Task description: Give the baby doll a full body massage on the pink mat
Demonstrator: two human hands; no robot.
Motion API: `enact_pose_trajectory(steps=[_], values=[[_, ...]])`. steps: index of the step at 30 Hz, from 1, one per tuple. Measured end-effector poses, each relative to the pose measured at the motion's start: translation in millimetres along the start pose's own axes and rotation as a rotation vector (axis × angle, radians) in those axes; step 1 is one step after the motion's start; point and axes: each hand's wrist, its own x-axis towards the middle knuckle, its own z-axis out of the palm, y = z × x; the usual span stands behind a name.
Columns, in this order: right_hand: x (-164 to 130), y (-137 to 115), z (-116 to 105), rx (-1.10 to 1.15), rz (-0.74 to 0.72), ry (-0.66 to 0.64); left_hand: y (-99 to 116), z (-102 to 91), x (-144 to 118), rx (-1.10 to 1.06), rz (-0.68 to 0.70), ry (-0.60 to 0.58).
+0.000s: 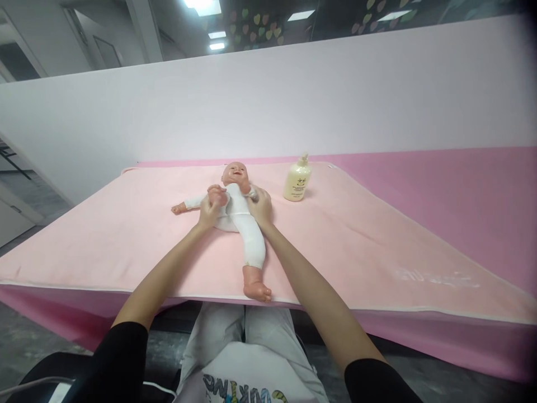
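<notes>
White cotton covers the doll (240,219), which lies on its back in the middle of the pink blanket (126,235) spread over the tabletop, head toward the far wall and one leg stretched back toward you with a bare plastic foot near the blanket's front edge. Your left hand (210,208) has its fingers closed around the doll's raised other leg, the foot poking up above your knuckles. Your right hand (260,206) rests against the doll's far side at the chest and arm; its fingers look curled onto the suit, but you cannot tell whether they truly pinch cloth or only press on it.

Expect the doll to be light, with hard, smooth plastic head, hands and feet, and probably a softer body under the suit. The limbs look jointed, so they will likely swing loosely; take hold at the trunk or thigh, not at a foot, where bare plastic may slip. The cloth gives you good grip.

Just beyond your right hand, apart from the doll, stands a cream pump bottle (297,179) with a small dark emblem and print too small to read. Faint pale lettering on the blanket's right side is illegible. On your shirt (247,380) at the bottom, colourful letters show only in part.
</notes>
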Motion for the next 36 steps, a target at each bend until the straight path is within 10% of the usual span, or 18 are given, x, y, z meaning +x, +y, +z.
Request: enact_pose_trajectory(steps=[7, 16, 23, 27, 31, 36], values=[[-4, -3, -2, 0.041, 0.071, 0.010, 7, 2.1, -23, 0.098, 0.112, -0.057], [3, 4, -4, 0.235, 0.749, 0.470, 63, -17.3, -64, 0.146, 0.314, -0.086], [8, 6, -12, 0.234, 1.008, 0.462, 73, -25.9, -100, 0.177, 0.168, -0.155], [4, 0, -11, 0.242, 0.915, 0.522, 69, -18.3, -74, 0.012, 0.132, -0.018], [-2, -4, -8, 0.120, 0.470, 0.329, 48, -8.6, -26, -0.046, 0.086, 0.167], [-2, 1, -3, -0.175, -0.110, -0.091, 3, -1.2, 5, -0.065, -0.103, -0.042]])
